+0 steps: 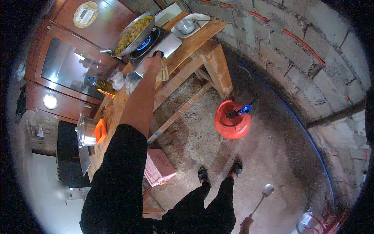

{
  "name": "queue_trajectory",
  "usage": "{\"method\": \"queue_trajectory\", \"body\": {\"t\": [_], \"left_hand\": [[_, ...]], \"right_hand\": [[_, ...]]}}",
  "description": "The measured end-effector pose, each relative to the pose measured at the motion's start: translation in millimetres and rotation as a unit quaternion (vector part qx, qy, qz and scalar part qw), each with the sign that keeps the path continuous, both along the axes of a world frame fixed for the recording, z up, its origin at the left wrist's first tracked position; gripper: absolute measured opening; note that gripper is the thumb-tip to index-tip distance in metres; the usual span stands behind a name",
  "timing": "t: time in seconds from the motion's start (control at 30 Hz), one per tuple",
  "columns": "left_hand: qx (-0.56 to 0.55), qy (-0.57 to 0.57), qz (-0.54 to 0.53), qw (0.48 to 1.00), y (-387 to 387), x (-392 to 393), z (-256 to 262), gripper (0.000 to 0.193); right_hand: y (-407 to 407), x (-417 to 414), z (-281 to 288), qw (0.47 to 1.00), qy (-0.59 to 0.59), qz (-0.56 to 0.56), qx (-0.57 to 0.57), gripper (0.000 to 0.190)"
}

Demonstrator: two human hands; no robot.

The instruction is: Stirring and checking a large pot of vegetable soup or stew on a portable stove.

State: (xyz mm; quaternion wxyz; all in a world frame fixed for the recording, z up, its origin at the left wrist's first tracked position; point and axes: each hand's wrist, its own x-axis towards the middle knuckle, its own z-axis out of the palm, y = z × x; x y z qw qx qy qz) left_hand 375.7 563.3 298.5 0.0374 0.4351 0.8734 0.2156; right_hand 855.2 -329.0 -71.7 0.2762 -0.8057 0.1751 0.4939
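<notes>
My left hand (157, 60) reaches across the wooden table to a gas stove (173, 44), with its fingers on the black control knob (158, 54). A blue flame (144, 43) burns under a large metal pan (146, 33), which holds yellowish chopped food (133, 33). Beside that wrist lies a folded tan cloth (163, 70). Low in the picture, my right hand (245, 224) grips a long-handled metal serving spoon (268, 190), held out over the floor with its bowl away from me.
A white tray (201, 18) with a metal bowl (186, 26) stands right of the stove. An oil bottle (100, 84), lidded pot (86, 130), orange container (100, 131) and knife (84, 161) line the table (112, 106). A red gas cylinder (233, 128) stands on the floor.
</notes>
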Motion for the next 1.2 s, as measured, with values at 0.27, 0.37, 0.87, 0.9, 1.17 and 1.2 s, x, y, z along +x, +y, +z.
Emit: {"method": "queue_trajectory", "body": {"t": [0.27,0.37,0.87,0.9,1.17,1.2], "left_hand": [[-0.018,0.090,-0.128,0.988,-31.7,-35.1,-1.1,0.060],[0.044,-0.153,-0.293,0.943,-78.2,-69.4,-18.9,0.050],[-0.266,0.078,-0.363,0.890,-685.9,-214.6,-262.5,0.033],[-0.418,0.055,-0.321,0.848,-726.9,-218.7,-260.5,0.035],[-0.172,-0.108,-0.261,0.944,-874.4,-179.4,-259.2,0.011],[-0.153,-0.116,-0.260,0.946,-866.8,-201.1,-244.6,0.014]], "right_hand": [[11.5,-3.4,-10.5,0.999,0.045,0.026,0.006,0.053],[0.2,7.2,-43.0,0.995,0.053,0.051,0.071,0.054],[158.7,77.4,3.7,0.960,0.057,0.224,0.157,0.019],[171.8,89.7,-6.4,0.956,0.053,0.240,0.158,0.019],[221.9,136.8,35.9,0.927,0.218,0.247,0.180,0.011],[270.3,56.3,26.4,0.915,0.263,0.221,0.211,0.013]]}}
